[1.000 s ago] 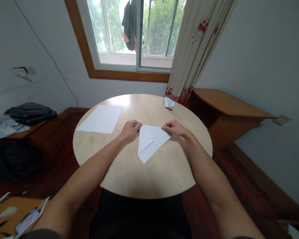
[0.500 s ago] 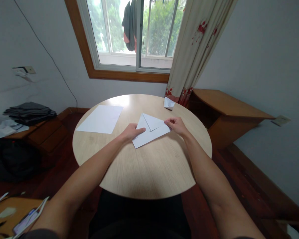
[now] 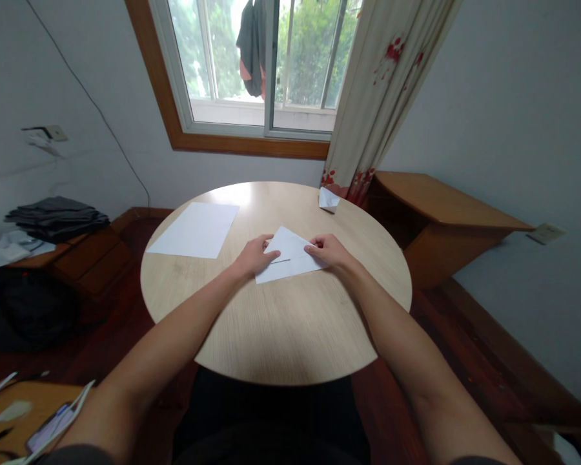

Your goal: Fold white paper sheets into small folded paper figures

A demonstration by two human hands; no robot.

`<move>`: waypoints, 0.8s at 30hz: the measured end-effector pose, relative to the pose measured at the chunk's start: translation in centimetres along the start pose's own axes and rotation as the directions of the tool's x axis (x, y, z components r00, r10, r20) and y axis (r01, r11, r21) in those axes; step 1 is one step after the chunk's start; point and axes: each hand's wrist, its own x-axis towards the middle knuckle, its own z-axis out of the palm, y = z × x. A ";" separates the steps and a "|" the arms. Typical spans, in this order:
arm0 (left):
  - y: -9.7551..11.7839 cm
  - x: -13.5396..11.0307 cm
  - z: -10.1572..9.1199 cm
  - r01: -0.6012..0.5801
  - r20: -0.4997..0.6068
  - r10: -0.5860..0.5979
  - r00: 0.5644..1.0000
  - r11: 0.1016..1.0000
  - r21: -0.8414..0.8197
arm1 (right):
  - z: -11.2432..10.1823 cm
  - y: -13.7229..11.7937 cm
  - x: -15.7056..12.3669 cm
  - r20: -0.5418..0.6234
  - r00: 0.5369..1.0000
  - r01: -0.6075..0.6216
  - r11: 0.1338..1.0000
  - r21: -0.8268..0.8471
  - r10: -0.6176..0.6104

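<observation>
A folded white sheet of paper [image 3: 290, 259] lies on the round wooden table [image 3: 281, 323] a little past its middle. My left hand [image 3: 253, 256] rests on the paper's left end, fingers stretched out over it and pressing it down. My right hand [image 3: 328, 250] is at the paper's right end, fingers curled in a pinch on the folded edge. Both forearms reach in from the near side of the table.
A flat unfolded white sheet [image 3: 195, 230] lies at the table's left back. A small folded paper piece [image 3: 328, 200] sits at the far right rim by the curtain [image 3: 377, 97]. A low wooden bench [image 3: 440, 213] stands to the right; folded dark clothes [image 3: 58, 218] lie at left.
The folded paper has been turned and flattened: its point that lay toward me a second ago swung away. My hands have come closer together on it, the left now lying flat.
</observation>
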 end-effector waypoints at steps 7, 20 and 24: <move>-0.3 -0.6 2.1 -0.356 0.198 0.297 0.934 0.819 0.450 | 1.2 0.5 0.4 -0.134 0.989 0.017 0.934 -0.358 -0.069; -1.9 -0.2 1.8 -0.411 0.439 0.195 0.877 0.779 0.474 | 3.6 0.8 0.6 0.170 0.831 0.551 0.740 -0.385 -0.530; -2.4 0.0 1.5 -0.421 0.426 0.233 0.874 0.801 0.425 | 3.1 0.4 0.3 0.179 0.829 0.555 0.744 -0.371 -0.529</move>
